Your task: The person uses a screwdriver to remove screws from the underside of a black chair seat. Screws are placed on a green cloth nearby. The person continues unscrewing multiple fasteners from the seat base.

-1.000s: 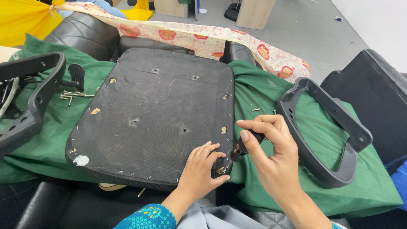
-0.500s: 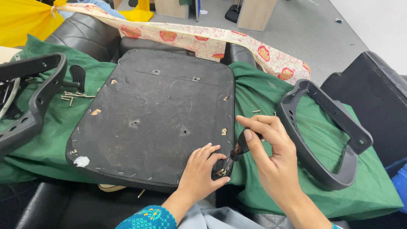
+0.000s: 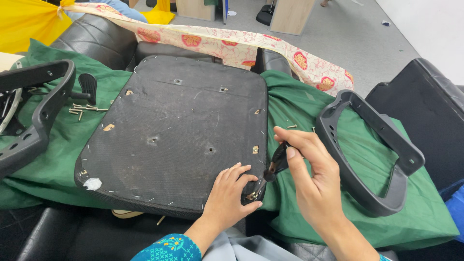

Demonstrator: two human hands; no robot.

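Pinched in the right hand [image 3: 309,179] grip is a black-handled screwdriver [image 3: 275,164], its tip set at the near right corner of the upturned black fabric-covered seat base [image 3: 179,130], where the left hand [image 3: 229,193] is pressed flat. Just beside, on the green cloth [image 3: 290,104], a grey plastic armrest loop [image 3: 372,150] is laid; loose screws [image 3: 82,110] are scattered far left.

Rough matt fabric seat base [image 3: 179,135], green cloth [image 3: 299,106]

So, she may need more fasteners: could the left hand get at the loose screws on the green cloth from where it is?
Probably yes, with a long reach. The left hand rests at the seat pan's near right corner; the screws lie past its far left edge, nothing covering them.
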